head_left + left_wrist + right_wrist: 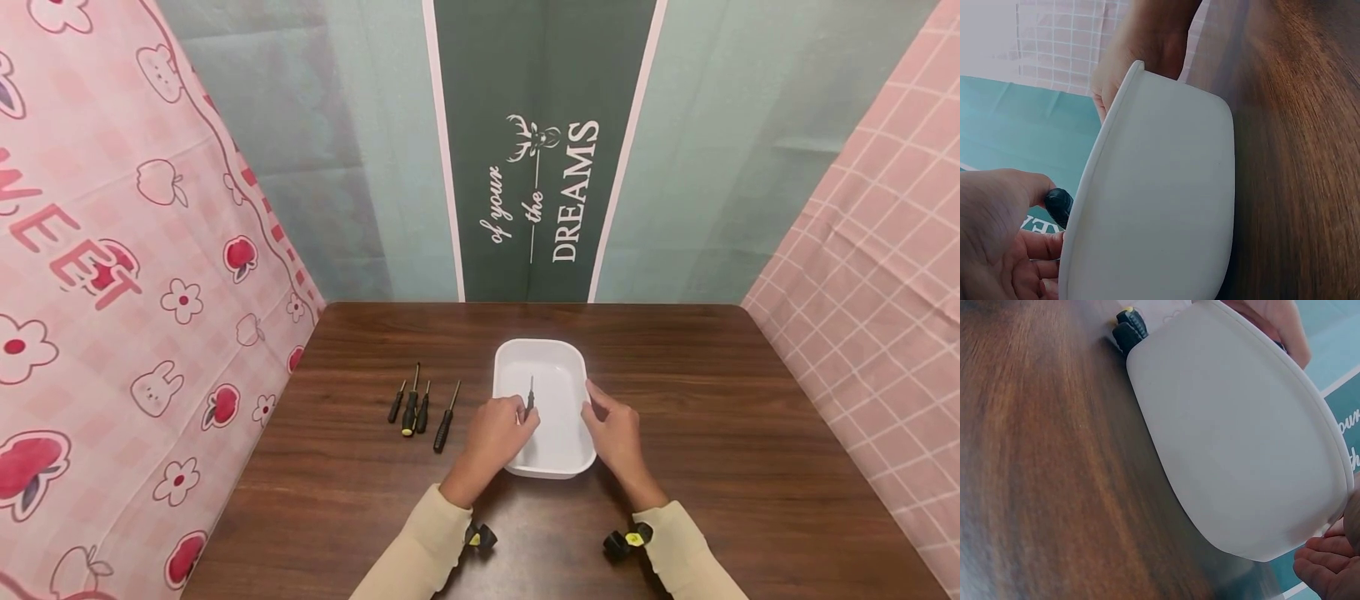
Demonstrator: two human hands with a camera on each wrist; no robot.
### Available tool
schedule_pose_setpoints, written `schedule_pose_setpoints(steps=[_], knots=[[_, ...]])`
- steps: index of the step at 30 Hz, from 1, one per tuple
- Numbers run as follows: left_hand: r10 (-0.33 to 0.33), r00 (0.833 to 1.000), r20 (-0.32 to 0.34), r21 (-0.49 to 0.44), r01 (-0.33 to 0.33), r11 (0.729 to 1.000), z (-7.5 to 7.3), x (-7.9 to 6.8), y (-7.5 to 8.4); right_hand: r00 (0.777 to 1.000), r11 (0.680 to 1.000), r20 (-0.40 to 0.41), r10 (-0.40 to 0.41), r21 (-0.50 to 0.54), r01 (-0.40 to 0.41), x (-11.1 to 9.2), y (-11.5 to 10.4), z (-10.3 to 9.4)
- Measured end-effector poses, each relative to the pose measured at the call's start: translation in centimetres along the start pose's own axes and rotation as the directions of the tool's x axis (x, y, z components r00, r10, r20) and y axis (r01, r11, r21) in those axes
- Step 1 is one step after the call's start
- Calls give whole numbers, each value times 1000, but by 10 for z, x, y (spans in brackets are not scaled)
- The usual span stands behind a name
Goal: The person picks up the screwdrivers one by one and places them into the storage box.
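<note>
My left hand pinches a small screwdriver by its dark handle, its thin shaft pointing away over the inside of a white plastic tray. In the left wrist view the handle's rounded end shows between thumb and fingers, right at the tray's rim. My right hand grips the tray's right rim, thumb on the inner side and fingers outside. Seen from the right wrist, the tray's outer wall hides most of the left hand.
Several black-handled screwdrivers lie left of the tray on the brown wooden table; one handle has a yellow end. A green and teal cloth hangs behind the table, with pink cloths at both sides.
</note>
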State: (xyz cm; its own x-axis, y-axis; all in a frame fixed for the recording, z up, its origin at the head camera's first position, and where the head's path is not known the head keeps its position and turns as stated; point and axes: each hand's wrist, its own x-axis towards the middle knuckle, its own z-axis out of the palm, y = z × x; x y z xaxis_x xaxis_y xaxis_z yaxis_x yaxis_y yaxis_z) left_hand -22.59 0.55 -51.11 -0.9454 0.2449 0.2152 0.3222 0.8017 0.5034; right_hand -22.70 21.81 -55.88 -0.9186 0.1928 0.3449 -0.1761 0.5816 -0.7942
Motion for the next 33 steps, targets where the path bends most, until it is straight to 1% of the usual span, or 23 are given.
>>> schedule_pose_setpoints(steps=[13,21,28,33], knots=[[32,999,-33,77,-30,997,3,-2,1,1000,1000,8,11,3,-11,0,-1,0],[43,998,-47,120,-37,992,8,-3,1,999,1000,20,27,-16,-27,0,-1,0],[41,998,-39,161,-34,986,8,-3,3,1000,1000,8,13,-9,-13,0,0,0],[47,998,-34,189,-40,981,8,-3,4,1000,1000,8,17,-9,-17,0,0,1]])
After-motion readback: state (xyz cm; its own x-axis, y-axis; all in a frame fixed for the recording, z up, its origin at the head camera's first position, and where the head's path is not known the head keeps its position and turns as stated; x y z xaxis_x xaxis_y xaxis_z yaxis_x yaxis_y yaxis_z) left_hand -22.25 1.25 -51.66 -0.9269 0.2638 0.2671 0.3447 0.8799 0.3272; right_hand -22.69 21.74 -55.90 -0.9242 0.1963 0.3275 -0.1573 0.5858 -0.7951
